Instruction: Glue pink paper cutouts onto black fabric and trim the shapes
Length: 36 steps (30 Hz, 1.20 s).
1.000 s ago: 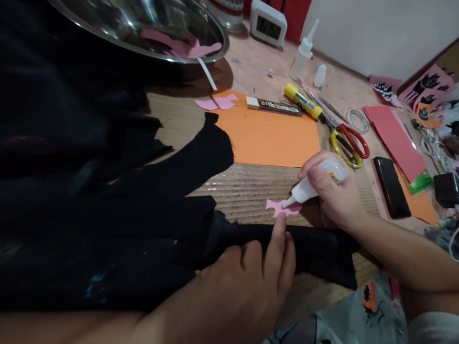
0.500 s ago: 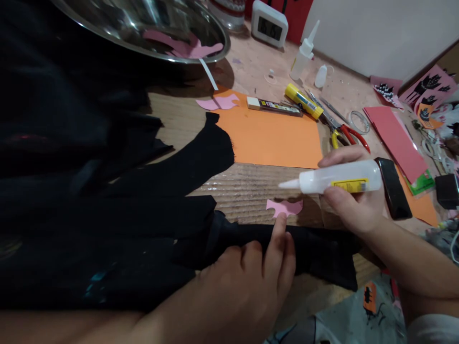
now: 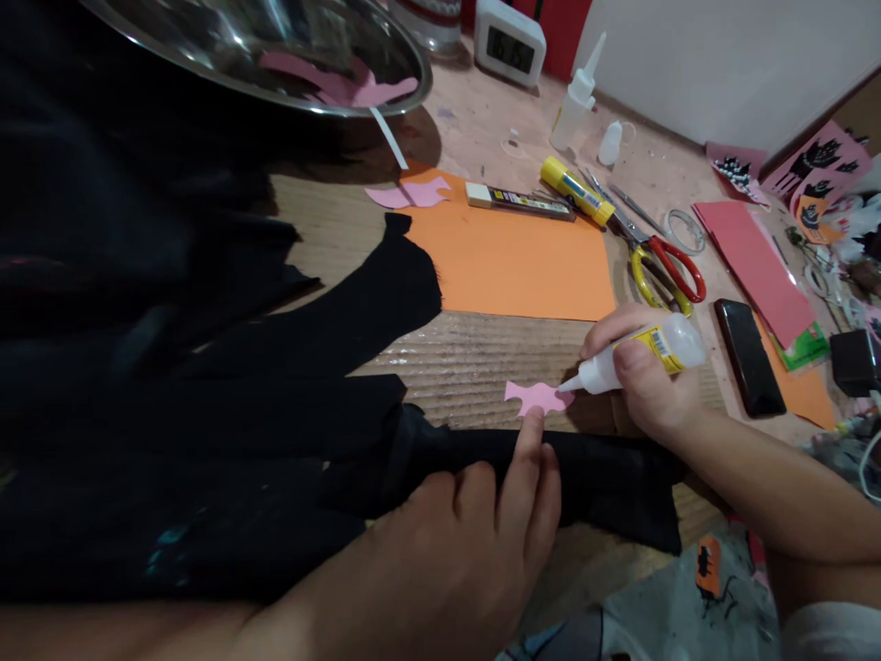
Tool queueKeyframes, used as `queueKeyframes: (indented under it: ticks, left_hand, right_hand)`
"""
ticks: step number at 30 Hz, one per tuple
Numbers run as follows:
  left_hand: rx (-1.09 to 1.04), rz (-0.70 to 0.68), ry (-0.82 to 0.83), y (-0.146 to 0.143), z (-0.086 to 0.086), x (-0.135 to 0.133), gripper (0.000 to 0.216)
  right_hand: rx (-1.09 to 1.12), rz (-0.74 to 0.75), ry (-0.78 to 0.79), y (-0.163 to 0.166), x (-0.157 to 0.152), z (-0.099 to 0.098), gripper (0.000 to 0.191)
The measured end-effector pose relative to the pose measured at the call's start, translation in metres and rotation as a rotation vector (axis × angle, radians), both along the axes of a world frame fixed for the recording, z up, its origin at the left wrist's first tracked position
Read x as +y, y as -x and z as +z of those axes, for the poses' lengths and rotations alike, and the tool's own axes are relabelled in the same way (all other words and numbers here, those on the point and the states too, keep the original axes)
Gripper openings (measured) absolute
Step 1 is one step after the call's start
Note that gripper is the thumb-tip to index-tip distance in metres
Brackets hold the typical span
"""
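A small pink paper cutout (image 3: 537, 397) lies on the wooden tabletop (image 3: 474, 358). My left hand (image 3: 474, 532) rests on black fabric (image 3: 289, 413), its index finger stretched out and pressing the cutout's near edge, the other fingers curled. My right hand (image 3: 643, 367) is closed round a small white glue bottle (image 3: 637, 356) with a yellow label, tipped down so the nozzle touches the cutout's right end.
An orange sheet (image 3: 516, 262) lies beyond, with a lead case (image 3: 519, 202), glue stick (image 3: 576, 190) and red-yellow scissors (image 3: 664, 266). A black phone (image 3: 747, 353) lies right. A steel bowl (image 3: 275, 55) with pink scraps stands at the back left. A second glue bottle (image 3: 574, 96) stands at the back.
My right hand held the bottle level above the table half a second ago; now it has tipped the nozzle back down onto the pink cutout. My left hand stays put.
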<state>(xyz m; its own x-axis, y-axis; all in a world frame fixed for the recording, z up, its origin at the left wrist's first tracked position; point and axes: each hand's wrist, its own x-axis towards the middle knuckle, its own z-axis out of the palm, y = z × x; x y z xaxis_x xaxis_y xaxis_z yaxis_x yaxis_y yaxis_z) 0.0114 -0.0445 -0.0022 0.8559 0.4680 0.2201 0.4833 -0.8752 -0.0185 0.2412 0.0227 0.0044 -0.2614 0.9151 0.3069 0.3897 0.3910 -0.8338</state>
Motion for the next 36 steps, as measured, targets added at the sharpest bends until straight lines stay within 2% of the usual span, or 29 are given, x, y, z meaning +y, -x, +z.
queueKeyframes:
  ticks: [6,12,20,25,30,36]
  left_hand:
    - [0.002,0.006,-0.007,0.000,-0.001,0.000,0.041]
    - [0.002,-0.001,-0.003,-0.002,0.000,0.000,0.041]
    - [0.001,0.008,-0.001,0.000,-0.001,-0.001,0.041]
    - [0.086,-0.002,0.045,-0.004,0.002,-0.001,0.044]
    - [0.089,-0.051,0.031,-0.003,0.003,0.005,0.042]
    - [0.109,-0.095,-0.031,-0.001,0.002,0.012,0.042]
  right_hand:
    - [0.088,0.054,0.124,0.003,-0.004,-0.004,0.037]
    - [0.088,0.043,0.099,0.007,-0.003,-0.004,0.037]
    - [-0.021,0.069,-0.056,0.012,-0.002,-0.002,0.033]
    - [-0.043,0.092,-0.096,0.012,0.000,-0.001,0.031]
    - [-0.025,0.098,-0.099,0.013,0.000,-0.003,0.029]
    - [0.043,0.040,-0.064,0.005,-0.002,0.004,0.037]
